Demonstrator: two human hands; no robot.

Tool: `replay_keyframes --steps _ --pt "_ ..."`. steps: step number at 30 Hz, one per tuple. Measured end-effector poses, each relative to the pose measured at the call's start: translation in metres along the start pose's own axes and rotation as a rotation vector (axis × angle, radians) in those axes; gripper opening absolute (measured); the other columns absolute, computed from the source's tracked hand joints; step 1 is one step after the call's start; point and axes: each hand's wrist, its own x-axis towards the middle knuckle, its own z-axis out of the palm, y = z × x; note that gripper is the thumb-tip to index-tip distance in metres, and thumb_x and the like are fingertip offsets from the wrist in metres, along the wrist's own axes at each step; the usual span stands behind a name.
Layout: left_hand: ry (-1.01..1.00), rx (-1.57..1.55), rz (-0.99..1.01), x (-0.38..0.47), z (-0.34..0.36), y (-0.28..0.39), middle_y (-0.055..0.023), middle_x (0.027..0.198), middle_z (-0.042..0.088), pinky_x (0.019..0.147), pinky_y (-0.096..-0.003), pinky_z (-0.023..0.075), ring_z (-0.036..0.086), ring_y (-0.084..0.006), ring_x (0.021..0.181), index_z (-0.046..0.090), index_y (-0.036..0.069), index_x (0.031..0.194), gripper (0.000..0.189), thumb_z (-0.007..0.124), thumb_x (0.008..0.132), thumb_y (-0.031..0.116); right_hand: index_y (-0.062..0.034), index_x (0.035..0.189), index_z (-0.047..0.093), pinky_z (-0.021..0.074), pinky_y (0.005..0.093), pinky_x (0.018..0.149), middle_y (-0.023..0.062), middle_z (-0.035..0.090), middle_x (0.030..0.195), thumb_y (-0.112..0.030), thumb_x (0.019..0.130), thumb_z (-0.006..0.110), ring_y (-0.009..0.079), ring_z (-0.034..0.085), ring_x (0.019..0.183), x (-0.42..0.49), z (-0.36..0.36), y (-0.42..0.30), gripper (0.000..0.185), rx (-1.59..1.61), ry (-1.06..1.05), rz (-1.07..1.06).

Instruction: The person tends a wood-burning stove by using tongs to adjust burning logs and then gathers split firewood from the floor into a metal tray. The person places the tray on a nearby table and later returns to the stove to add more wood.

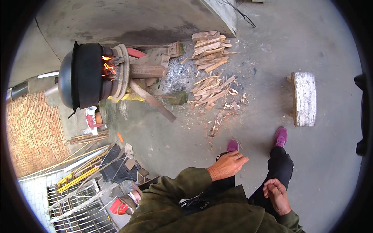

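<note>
In front of my body my left hand [228,165] hangs in the air, a ring on one finger. Its fingers are loosely bent; no object shows in it, though the palm is hidden. Lower and to the right, my right hand [278,195] is held over my right leg, fingers slightly curled and nothing visible in it. Beyond my feet, a pile of split firewood [210,51] lies on the concrete floor, with thinner wood splints [211,91] beside it. Flames [108,67] burn in a stove [120,72] under a large black wok-like pot [87,75].
A low wooden stool [304,99] stands to the right. Ash [178,74] covers the floor before the stove. One long board [153,100] juts from it. Fire tongs [244,17] lie by the wall. At left are a metal grate [78,211], yellow poles [78,178] and a woven bamboo mat [36,131].
</note>
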Motion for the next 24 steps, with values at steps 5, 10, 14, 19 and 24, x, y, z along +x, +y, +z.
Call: replay_keyframes --steps 5,10,14,19,24 --pt "-0.028 -0.021 -0.02 0.018 0.014 -0.012 -0.0081 0.086 0.054 0.074 -0.0352 0.048 0.054 -0.0259 0.085 0.055 0.004 0.105 0.028 0.062 0.078 0.007 -0.0011 0.092 0.056 0.0432 0.0219 0.058 0.0048 0.058 0.077 -0.011 0.095 0.045 0.0098 0.053 0.063 0.013 -0.009 -0.021 0.015 0.003 0.057 -0.001" --pt "-0.032 -0.059 -0.066 0.022 0.007 -0.009 -0.0106 0.088 0.055 0.077 -0.0356 0.0465 0.054 -0.0274 0.086 0.054 0.003 0.104 0.028 0.061 0.077 0.006 -0.0007 0.092 0.056 0.0429 0.0218 0.058 0.0044 0.058 0.077 -0.01 0.095 0.045 0.0092 0.053 0.063 0.019 -0.002 -0.037 0.015 -0.016 0.059 -0.005" --pt "-0.006 -0.082 -0.087 0.017 -0.009 0.006 -0.0116 0.088 0.056 0.078 -0.0362 0.0457 0.054 -0.0282 0.086 0.053 0.003 0.102 0.026 0.06 0.077 0.007 -0.0009 0.092 0.057 0.0421 0.0217 0.059 0.0039 0.057 0.076 -0.012 0.095 0.046 0.0083 0.051 0.064 0.012 0.012 -0.06 0.016 -0.131 0.059 -0.063" --pt "0.062 -0.108 -0.104 0.01 -0.038 0.038 -0.0115 0.09 0.057 0.079 -0.0368 0.0457 0.054 -0.028 0.086 0.053 0.003 0.104 0.028 0.059 0.078 0.008 -0.002 0.09 0.056 0.0411 0.0215 0.06 0.0025 0.056 0.076 -0.014 0.094 0.046 0.0078 0.05 0.065 -0.005 0.025 -0.11 0.016 -0.296 0.07 -0.173" --pt "0.172 -0.093 -0.125 0.005 -0.072 0.083 -0.0111 0.09 0.059 0.078 -0.0366 0.0476 0.056 -0.0279 0.087 0.056 0.002 0.106 0.029 0.059 0.077 0.006 -0.001 0.094 0.056 0.0416 0.0234 0.061 0.0023 0.054 0.076 -0.009 0.094 0.043 0.0086 0.049 0.066 -0.037 0.029 -0.165 0.015 -0.616 0.088 -0.281"
